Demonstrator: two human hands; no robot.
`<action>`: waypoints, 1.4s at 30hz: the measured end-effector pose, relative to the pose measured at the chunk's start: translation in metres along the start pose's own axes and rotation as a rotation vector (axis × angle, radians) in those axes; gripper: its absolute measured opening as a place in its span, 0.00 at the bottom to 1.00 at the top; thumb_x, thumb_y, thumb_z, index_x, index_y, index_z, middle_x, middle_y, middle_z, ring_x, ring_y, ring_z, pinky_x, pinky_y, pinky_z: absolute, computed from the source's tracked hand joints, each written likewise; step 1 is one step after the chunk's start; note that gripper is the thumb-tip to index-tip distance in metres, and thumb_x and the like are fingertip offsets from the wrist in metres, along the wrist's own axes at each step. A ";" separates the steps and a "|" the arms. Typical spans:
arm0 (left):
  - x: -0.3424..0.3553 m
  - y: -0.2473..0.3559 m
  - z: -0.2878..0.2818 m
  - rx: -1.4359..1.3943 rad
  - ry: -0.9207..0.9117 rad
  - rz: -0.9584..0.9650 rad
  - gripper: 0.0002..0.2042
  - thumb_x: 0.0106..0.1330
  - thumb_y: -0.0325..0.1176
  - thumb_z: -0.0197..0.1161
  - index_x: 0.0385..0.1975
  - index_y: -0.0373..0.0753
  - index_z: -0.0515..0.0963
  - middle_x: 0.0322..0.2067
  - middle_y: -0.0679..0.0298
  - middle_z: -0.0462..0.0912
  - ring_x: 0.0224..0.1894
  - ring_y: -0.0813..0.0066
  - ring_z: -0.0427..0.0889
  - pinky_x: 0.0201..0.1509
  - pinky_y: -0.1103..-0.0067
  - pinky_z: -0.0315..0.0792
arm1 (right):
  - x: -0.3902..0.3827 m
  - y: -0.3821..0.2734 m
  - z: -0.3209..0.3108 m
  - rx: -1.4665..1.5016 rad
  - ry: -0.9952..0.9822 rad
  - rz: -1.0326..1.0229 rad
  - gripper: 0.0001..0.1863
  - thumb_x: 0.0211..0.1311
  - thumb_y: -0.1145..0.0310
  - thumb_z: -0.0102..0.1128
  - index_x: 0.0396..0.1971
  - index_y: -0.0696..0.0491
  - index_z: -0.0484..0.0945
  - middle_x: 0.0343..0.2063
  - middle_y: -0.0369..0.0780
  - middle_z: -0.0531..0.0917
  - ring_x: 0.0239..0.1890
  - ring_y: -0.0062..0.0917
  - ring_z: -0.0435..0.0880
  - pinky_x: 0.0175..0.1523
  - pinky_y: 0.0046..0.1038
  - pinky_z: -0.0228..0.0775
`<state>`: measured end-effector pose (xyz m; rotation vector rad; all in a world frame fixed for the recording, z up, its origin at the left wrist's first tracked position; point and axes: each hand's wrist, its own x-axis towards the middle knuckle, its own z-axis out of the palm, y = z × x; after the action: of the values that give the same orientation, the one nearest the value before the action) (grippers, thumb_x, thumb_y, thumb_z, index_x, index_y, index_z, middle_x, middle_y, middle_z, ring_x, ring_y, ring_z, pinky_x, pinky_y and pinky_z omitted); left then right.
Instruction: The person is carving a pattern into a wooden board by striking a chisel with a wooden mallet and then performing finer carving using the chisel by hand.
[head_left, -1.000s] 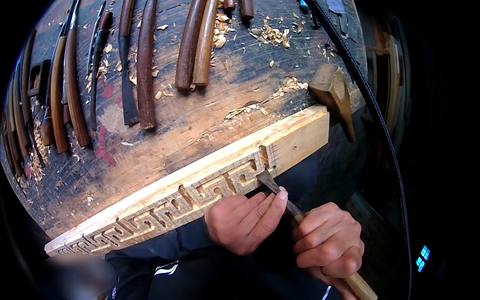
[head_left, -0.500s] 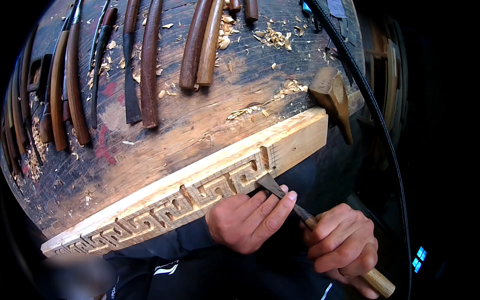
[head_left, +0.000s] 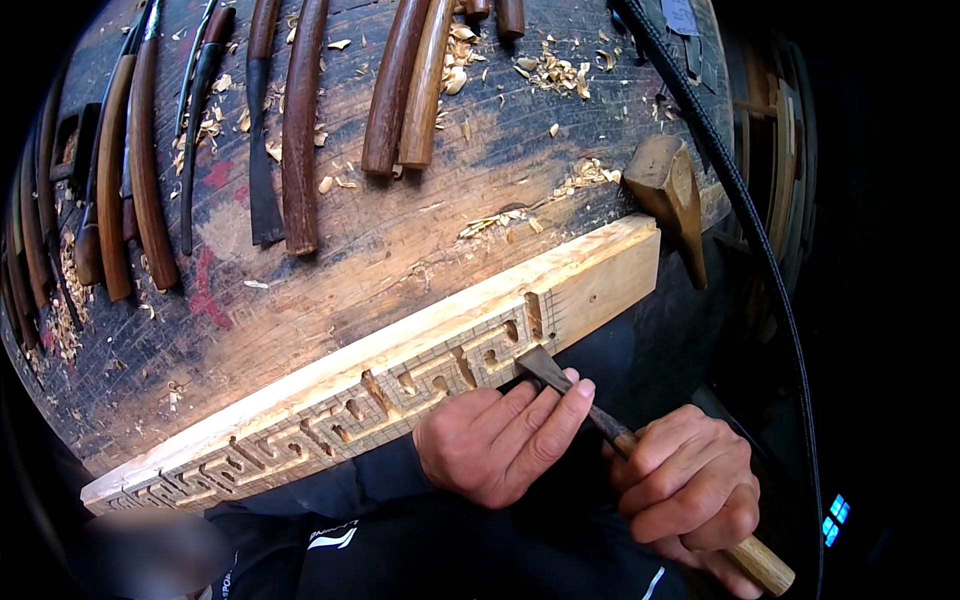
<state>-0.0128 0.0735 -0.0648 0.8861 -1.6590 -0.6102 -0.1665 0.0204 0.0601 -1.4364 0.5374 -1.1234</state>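
A long pale wooden board (head_left: 607,278) lies along the bench's near edge, its front face carved with a key-like pattern over pencilled grid lines. My right hand (head_left: 690,487) wraps round the wooden handle of a chisel (head_left: 545,368), which slants up and left to the board. The flat blade's tip meets the carving near the lower edge of the pattern, toward its right end. Against the board rests my left hand (head_left: 505,445), its fingers closed on the chisel's metal shank. The thumb's grip underneath is hidden.
On the worn bench (head_left: 340,285), several carving tools (head_left: 300,150) lie in a row across the far left and middle. A wooden mallet (head_left: 668,185) sits beyond the board's right end. Wood shavings (head_left: 555,75) are scattered about. A black braided cable (head_left: 735,190) crosses the right side.
Hands, chisel and board hold nearly the same places. The whole view has shifted very slightly, and the blade's tip still rests at about the same spot in the carving.
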 end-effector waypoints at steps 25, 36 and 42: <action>0.006 -0.005 -0.007 -0.053 -0.104 0.144 0.17 0.76 0.28 0.66 0.59 0.25 0.86 0.45 0.51 0.95 0.38 0.69 0.93 0.27 0.82 0.75 | -0.008 0.005 0.000 0.108 -0.095 -0.266 0.31 0.89 0.55 0.59 0.19 0.54 0.71 0.14 0.44 0.81 0.07 0.24 0.72 0.13 0.22 0.52; -0.002 -0.004 -0.002 -0.042 -0.077 0.098 0.16 0.77 0.28 0.66 0.58 0.24 0.86 0.42 0.51 0.95 0.37 0.69 0.94 0.29 0.83 0.78 | -0.008 0.011 0.009 -0.004 -0.042 -0.218 0.29 0.89 0.58 0.59 0.21 0.55 0.72 0.14 0.44 0.82 0.07 0.23 0.72 0.12 0.22 0.52; -0.001 -0.004 -0.001 -0.017 -0.061 0.099 0.15 0.76 0.27 0.66 0.57 0.24 0.87 0.41 0.50 0.95 0.36 0.69 0.94 0.30 0.82 0.79 | -0.008 0.012 0.014 -0.020 0.046 -0.223 0.30 0.90 0.55 0.58 0.21 0.53 0.71 0.12 0.42 0.80 0.06 0.22 0.71 0.11 0.21 0.53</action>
<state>-0.0108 0.0725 -0.0681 0.7751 -1.7387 -0.5876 -0.1542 0.0318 0.0478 -1.5181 0.4290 -1.3328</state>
